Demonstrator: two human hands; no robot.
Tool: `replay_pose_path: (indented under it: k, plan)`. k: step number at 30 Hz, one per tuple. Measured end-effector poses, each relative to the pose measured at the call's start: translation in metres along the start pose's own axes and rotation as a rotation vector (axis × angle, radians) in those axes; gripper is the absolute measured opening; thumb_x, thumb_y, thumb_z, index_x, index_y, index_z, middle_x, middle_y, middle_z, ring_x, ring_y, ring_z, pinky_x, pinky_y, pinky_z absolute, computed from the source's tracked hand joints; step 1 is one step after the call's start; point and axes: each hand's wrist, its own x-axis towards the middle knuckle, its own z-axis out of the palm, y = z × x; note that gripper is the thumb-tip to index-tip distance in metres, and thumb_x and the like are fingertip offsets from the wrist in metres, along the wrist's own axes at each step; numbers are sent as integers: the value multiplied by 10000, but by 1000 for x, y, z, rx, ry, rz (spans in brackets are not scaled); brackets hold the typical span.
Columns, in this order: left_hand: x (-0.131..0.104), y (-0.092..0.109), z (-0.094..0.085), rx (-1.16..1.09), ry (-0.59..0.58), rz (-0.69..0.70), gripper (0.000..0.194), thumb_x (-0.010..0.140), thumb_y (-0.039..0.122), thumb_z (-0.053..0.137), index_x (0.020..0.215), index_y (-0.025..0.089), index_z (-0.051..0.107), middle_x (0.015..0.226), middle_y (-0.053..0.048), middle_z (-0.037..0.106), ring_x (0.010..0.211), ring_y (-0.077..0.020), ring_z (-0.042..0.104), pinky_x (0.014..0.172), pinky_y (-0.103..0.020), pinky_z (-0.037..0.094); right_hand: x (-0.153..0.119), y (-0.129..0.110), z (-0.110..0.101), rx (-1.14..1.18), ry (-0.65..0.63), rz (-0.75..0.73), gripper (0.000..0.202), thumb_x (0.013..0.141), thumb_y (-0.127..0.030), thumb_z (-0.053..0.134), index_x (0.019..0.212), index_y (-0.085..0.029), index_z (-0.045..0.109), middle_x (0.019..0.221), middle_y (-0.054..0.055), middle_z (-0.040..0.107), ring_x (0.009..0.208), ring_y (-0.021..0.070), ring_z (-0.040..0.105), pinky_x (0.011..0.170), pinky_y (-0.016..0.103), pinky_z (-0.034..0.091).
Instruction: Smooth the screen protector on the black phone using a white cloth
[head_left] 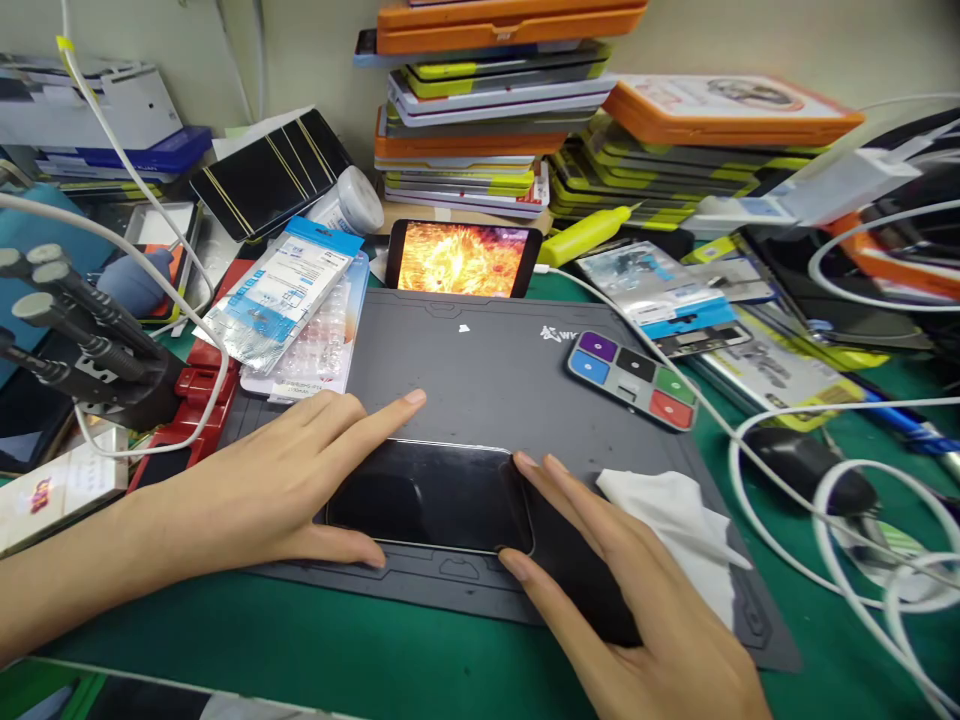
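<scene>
The green table (420, 650) is crowded beyond both hands and to either side of them, so a wide sweep of an arm could push something over or drag it along. The mat (480, 380) under the hands seems the safer ground; if it slid, all that lies on it would shift too. Past the fingertips stands a tall stack (465, 130) of boxes with uneven edges, and a knock to the table might topple it towards the hands.

The right hand (652, 610) has the right end of the phone (442, 500) between thumb and fingers, at its corners. The left hand (285, 475) is spread wide at the other end, index pointing out past the far edge and thumb by the near one; its palm side is hidden, so I cannot tell whether it truly grips. The phone lies between the two hands, dark glass up. If the right hand alone bore the load, the left end could dip or twist; hard pressure on the corners might strain the glass, and bare fingertips could smear it.

Just beside the right hand, the cloth (667, 520) could be caught by the wrist and dragged. Beyond the phone, between the hands, a white scrap (463, 328) lies loose; caught under the glass, such a bit might scratch or leave grit.
</scene>
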Motion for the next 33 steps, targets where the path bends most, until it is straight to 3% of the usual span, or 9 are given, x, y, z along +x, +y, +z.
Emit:
replay_pose_path:
  k: [7, 14, 16, 19, 21, 25, 29, 33]
  plan:
    - [1, -4, -7, -110, -57, -39, 1155, 915, 516, 846, 1758, 352, 74, 1375, -104, 597, 1226, -302, 582, 1036, -400, 505, 1, 1, 0, -6, -8, 5, 495, 1108, -440, 577, 1586, -321, 527, 1558, -67, 638, 1441, 176, 612, 1189, 268, 496]
    - [1, -8, -8, -113, -65, -19, 1185, 886, 492, 883, 1757, 355, 92, 1369, -115, 591, 1223, -307, 594, 1019, -398, 518, 3, 0, 1, -1, 13, -88, 563, 1114, -423, 570, 1641, -262, 453, 1544, 2, 655, 1439, 192, 607, 1190, 299, 485]
    - [0, -10, -7, -88, -45, 10, 1169, 887, 501, 881, 1757, 340, 116, 1360, -122, 593, 1201, -308, 610, 1003, -395, 527, 2, -3, -2, 5, 104, -90, 526, 1121, -394, 552, 1621, -247, 482, 1512, 33, 678, 1414, 214, 625, 1147, 327, 521]
    - [-1, -13, -5, -25, -14, 66, 1067, 930, 499, 837, 1749, 301, 182, 1355, -133, 607, 1199, -311, 628, 1028, -408, 525, -1, -2, -6, -97, 405, -17, 409, 1087, -243, 610, 1496, -229, 629, 1367, 79, 756, 1273, 247, 704, 1108, 385, 535]
    - [-2, -13, -4, 34, 3, 104, 970, 966, 492, 794, 1733, 265, 244, 1364, -144, 619, 1212, -318, 637, 1045, -423, 525, -5, 5, -7, -210, 492, 56, 351, 1078, -254, 633, 1420, -198, 689, 1289, 107, 780, 1196, 275, 722, 1073, 430, 537]
    - [-2, -11, -4, 161, 24, 154, 819, 1006, 495, 732, 1676, 202, 364, 1402, -173, 632, 1242, -339, 649, 1064, -451, 532, -9, 22, -8, -267, 347, 100, 387, 1109, -459, 555, 1273, -174, 759, 1283, 131, 765, 1167, 327, 699, 991, 487, 548]
    - [-1, -11, -7, 197, 26, 181, 756, 1018, 542, 703, 1629, 188, 432, 1364, -169, 659, 1202, -324, 674, 1037, -446, 555, -4, 19, -8, -311, 374, 62, 263, 1096, -376, 597, 1126, -197, 787, 1174, 102, 778, 1085, 297, 709, 988, 485, 559]
    - [-1, -11, -8, 212, 22, 190, 748, 1017, 563, 697, 1610, 173, 462, 1365, -173, 661, 1203, -326, 684, 1029, -441, 560, 2, -5, 0, -254, 390, -57, 174, 1075, -235, 623, 1181, -198, 756, 1228, 90, 788, 1143, 264, 733, 1068, 488, 583]
